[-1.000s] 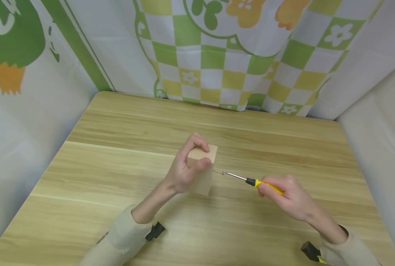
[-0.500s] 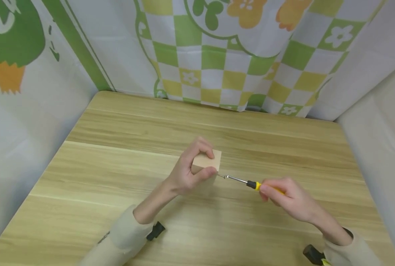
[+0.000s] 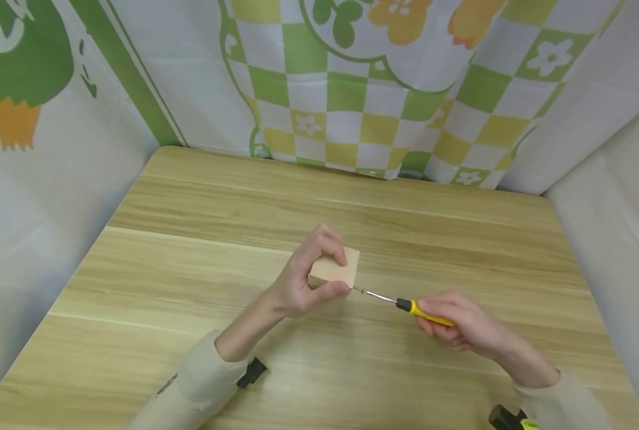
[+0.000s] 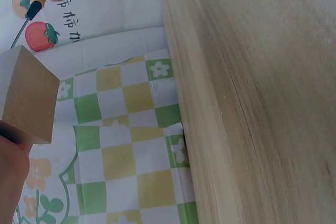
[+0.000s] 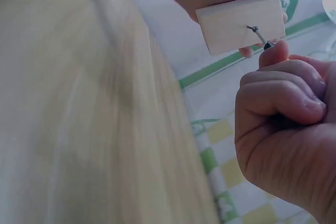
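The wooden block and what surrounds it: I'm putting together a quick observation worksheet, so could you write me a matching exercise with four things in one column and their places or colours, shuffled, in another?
Column 1
1. wooden block
2. screw
3. screwdriver
4. patterned cloth

Column 2
A. held in the right hand, yellow and black at the handle end
B. green, yellow and white checks, beyond the far edge of the table
C. gripped in the left hand
D. sticking out of a pale wooden face

Right pairs: 1-C, 2-D, 3-A, 4-B
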### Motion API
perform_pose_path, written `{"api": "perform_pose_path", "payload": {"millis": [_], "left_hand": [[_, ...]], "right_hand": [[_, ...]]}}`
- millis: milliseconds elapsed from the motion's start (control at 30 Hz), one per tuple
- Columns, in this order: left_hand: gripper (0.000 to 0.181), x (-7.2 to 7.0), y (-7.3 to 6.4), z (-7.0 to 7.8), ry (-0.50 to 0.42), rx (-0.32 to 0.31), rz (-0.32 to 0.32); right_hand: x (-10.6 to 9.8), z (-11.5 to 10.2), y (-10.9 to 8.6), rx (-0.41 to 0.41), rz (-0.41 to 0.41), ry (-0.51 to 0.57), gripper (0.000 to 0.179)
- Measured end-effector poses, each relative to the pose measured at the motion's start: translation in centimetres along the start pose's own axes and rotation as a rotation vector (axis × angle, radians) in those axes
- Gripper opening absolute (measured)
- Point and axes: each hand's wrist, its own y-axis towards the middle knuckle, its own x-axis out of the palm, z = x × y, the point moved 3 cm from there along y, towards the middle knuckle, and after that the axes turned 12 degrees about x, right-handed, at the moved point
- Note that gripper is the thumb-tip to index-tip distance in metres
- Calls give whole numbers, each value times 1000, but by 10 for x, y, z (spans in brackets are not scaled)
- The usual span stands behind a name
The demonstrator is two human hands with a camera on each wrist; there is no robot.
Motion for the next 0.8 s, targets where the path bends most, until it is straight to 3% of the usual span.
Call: {"api": "perform_pose_path", "payload": {"millis": [100, 200, 367, 533, 633, 733, 800], "left_hand": [[40, 1, 0, 1, -4, 12, -9], [40, 2, -2, 1, -4, 19, -27], [39, 4, -6, -3, 5, 22, -74], [39, 4, -12, -11, -23, -61, -44], [41, 3, -16, -16, -39, -141, -3], [44, 2, -19, -18, -54, -207, 31], [44, 4, -19, -17, -67, -217, 21]], "right_hand": [[0, 9, 4, 33, -176, 249, 42], [-1, 17, 7, 62, -265, 376, 45], [-6, 24, 10, 69, -227, 353, 43], [-9, 22, 11, 83, -22, 125, 37], [-7, 17, 10, 86, 162, -116, 34], [-4, 9, 8, 27, 354, -440, 28], [-1, 3, 7, -11, 435, -585, 25]]}}
